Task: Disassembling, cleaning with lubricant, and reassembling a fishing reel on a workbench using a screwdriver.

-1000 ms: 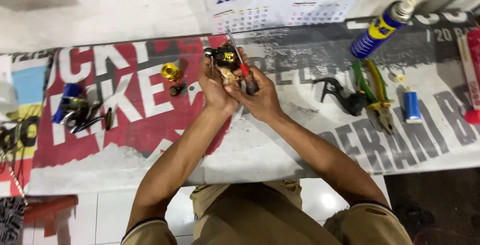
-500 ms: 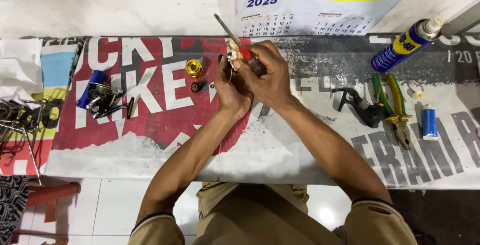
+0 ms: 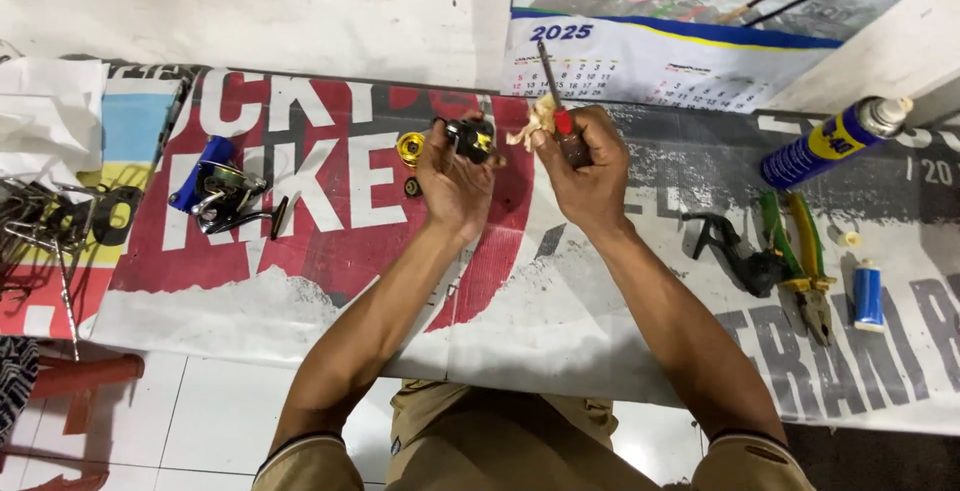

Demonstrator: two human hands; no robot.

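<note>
Black and yellow, the small reel part [image 3: 470,138] sits tight in our left hand [image 3: 455,176]. Our right hand [image 3: 585,166] grips a red-handled screwdriver [image 3: 556,101] above the desk [image 3: 560,301].

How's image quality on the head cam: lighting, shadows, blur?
Head view: even, flat light with soft shadows only; left hand and right hand reasonably sharp; the small black part is dark, detail lost; screwdriver tip slightly soft; mild sheen on the printed banner.

Bench [image 3: 560,351] under printed banner [image 3: 330,251].
Lay on it: reel [image 3: 222,191], gold spool [image 3: 410,148], pliers [image 3: 805,271], spray can [image 3: 830,141], blue tube [image 3: 868,295].
</note>
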